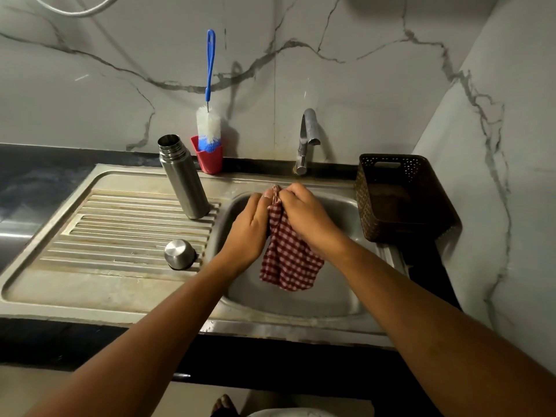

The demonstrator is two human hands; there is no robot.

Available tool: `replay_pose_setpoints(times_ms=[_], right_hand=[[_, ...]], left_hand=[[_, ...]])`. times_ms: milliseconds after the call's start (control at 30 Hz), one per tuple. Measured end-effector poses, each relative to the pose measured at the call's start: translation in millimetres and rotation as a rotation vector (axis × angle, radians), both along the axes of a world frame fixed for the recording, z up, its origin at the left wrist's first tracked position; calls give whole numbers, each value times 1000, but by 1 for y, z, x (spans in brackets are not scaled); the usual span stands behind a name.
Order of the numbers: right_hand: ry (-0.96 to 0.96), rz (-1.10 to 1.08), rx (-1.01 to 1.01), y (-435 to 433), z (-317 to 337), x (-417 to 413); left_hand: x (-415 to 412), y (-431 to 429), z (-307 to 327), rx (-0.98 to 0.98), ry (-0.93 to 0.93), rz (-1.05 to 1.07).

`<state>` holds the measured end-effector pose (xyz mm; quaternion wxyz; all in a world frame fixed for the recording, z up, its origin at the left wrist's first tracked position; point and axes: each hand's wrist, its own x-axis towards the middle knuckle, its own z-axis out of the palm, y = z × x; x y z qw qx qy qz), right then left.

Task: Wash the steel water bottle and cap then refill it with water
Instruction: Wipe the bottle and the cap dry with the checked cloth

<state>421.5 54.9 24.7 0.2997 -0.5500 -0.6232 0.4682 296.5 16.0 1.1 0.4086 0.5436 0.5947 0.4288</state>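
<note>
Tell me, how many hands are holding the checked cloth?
2. The left hand grips the checked cloth at its top from the left, the right hand from the right, both over the sink. None hidden.

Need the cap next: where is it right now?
In the head view, the cap sits on the ribbed drainboard, left of the basin, nearer the camera than the steel bottle.

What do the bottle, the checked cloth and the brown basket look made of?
Open cylindrical steel bottle: brushed metal, soft reflections. Red-and-white checked cloth: woven fabric, hanging limp in folds. Dark brown perforated basket: probably moulded plastic, regular holes, matte.
</note>
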Motion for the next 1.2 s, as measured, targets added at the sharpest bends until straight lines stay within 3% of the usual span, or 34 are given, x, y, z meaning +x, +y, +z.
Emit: replay_pose_setpoints(times_ms=[67,167,267,333,500,633,700,800,900,967,1067,1200], right_hand=[[-28,-54,192,-1,-3,-4],[-80,40,681,-6,-18,3],[-272,239,878,-5,-26,15],[-336,258,908,-3,-27,18],[-72,29,605,-3,-27,6],[115,-7,8,2,-7,7],[171,-34,-190,6,-1,12],[173,-52,-11,9,-3,17],[154,28,244,9,-6,20],[167,87,291,8,-10,23],[243,61,156,7,-10,27],[455,0,-180,14,-9,27]], left_hand=[[1,3,-2,-22,-70,31],[1,9,14,-281,-280,48],[-6,8,20,-582,-459,2],[-3,6,17,-563,-458,-11],[15,-1,13,-186,-224,22],[8,2,6,-38,21,-53],[3,3,7,8,105,-137],[1,4,10,-15,-5,-179],[0,8,14,-201,-143,-158],[-4,10,15,-270,-210,-121],[-8,11,12,-238,-208,-108],[-11,7,12,-91,-28,-212]])
